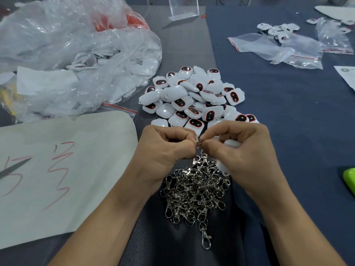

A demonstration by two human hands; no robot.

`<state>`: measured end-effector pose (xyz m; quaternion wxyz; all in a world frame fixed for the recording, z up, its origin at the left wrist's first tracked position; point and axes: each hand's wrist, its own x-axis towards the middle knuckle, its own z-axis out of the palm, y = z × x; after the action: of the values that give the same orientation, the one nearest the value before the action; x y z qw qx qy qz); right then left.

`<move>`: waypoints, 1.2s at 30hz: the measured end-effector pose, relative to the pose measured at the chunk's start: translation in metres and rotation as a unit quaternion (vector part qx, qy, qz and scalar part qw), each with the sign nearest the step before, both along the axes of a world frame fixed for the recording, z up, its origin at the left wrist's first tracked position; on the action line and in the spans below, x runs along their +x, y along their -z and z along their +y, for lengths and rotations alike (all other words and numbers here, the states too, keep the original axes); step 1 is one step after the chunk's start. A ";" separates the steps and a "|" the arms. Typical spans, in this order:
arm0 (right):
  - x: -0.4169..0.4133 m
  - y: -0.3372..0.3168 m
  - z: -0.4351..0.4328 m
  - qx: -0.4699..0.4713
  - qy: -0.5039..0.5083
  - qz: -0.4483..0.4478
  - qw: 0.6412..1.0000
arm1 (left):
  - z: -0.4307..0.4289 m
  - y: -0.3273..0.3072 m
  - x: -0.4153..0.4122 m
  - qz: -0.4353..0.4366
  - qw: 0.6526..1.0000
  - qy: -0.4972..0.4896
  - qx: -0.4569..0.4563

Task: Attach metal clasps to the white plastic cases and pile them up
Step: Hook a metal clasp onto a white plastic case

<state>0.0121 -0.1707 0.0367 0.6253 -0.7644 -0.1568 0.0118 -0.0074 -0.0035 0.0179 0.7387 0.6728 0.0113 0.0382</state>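
Observation:
My left hand point(167, 148) and my right hand point(242, 150) meet over the table, fingertips pinching the ring of one metal clasp point(201, 153) that hangs down between them. My right hand also holds a white plastic case point(231, 144) tucked in its palm, mostly hidden. Below the hands lies a heap of loose silver clasps point(194, 192). Just beyond the hands sits a pile of white cases point(194, 95) with dark oval red-rimmed windows.
A large clear plastic bag point(76, 54) of white parts fills the back left. A white sheet with red writing point(63, 169) lies at left, scissors point(13, 168) on it. Small bags and white parts point(278, 45) lie back right; a green object point(349, 179) sits at the right edge.

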 end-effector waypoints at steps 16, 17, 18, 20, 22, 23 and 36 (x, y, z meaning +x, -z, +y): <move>0.007 0.020 0.004 -0.090 0.059 0.107 0.988 | 0.013 0.007 -0.002 -0.083 0.857 0.004 0.509; 0.008 0.021 0.004 -0.105 0.060 0.095 0.988 | 0.013 0.007 -0.001 -0.084 0.863 0.007 0.499; 0.009 0.023 0.004 -0.114 0.058 0.090 0.988 | 0.014 0.008 -0.001 -0.084 0.867 0.010 0.491; 0.010 0.025 0.003 -0.127 0.053 0.087 0.987 | 0.015 0.008 0.000 -0.084 0.873 0.014 0.481; 0.010 0.026 0.003 -0.125 0.051 0.091 0.987 | 0.016 0.009 0.000 -0.083 0.878 0.017 0.471; 0.010 0.026 0.002 -0.121 0.049 0.093 0.987 | 0.017 0.009 0.000 -0.082 0.880 0.019 0.467; 0.005 0.023 0.005 -0.157 0.050 0.028 0.986 | 0.020 0.012 0.001 -0.067 0.885 0.022 0.461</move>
<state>0.0175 -0.1653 0.0133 0.5014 -0.8594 -0.0968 0.0261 -0.0066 0.0161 0.0062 0.3451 0.9334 -0.0721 0.0674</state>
